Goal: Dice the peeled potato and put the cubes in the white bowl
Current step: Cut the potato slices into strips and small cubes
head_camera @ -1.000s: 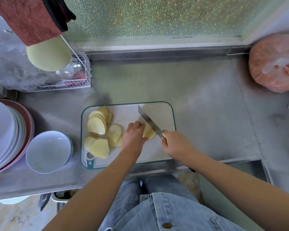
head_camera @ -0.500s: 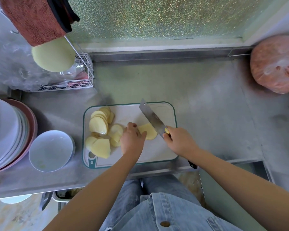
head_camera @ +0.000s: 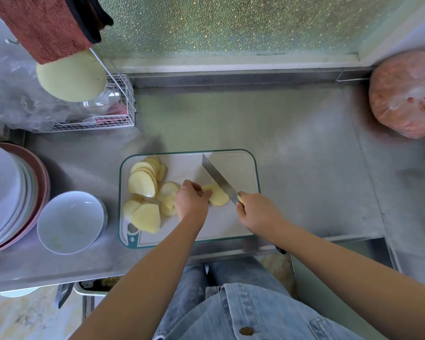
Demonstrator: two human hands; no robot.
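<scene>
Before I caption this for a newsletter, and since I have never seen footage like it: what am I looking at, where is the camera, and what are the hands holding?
There is no machine here. A person works with two bare hands, and one wide-angle camera worn on their head looks forward and down, so the arms come in from the bottom edge. On a steel counter lies a white, green-rimmed cutting board. The right hand grips a knife, its blade slanting across the board. The left hand curls over and steadies a potato piece beside the blade. More potato slices lie in heaps on the board's left part. Left of the board stands the white bowl; no potato shows in it. Beyond it is a stack of plates.
</scene>
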